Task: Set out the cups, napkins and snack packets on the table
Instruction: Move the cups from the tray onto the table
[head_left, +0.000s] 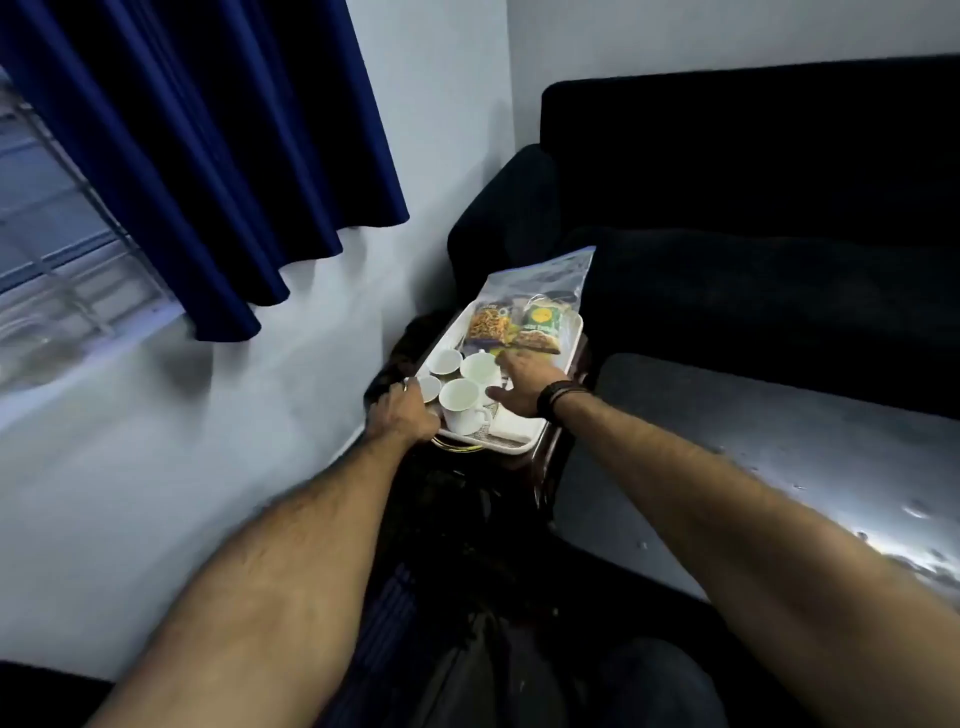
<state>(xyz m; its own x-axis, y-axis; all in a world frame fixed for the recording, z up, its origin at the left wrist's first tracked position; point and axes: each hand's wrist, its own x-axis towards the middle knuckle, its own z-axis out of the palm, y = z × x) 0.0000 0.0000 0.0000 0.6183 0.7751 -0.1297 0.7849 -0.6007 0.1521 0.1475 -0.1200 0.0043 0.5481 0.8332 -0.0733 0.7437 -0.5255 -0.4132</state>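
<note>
White tray (519, 446) is overhanging its small stand: left hand (402, 415) is gripping its near-left rim, right hand (524, 387) is hovering spread above it, so cups (460, 402) risk sliding.

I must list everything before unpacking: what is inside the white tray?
The tray holds four white cups, snack packets in a clear bag and folded napkins. The right hand covers part of it.
</note>
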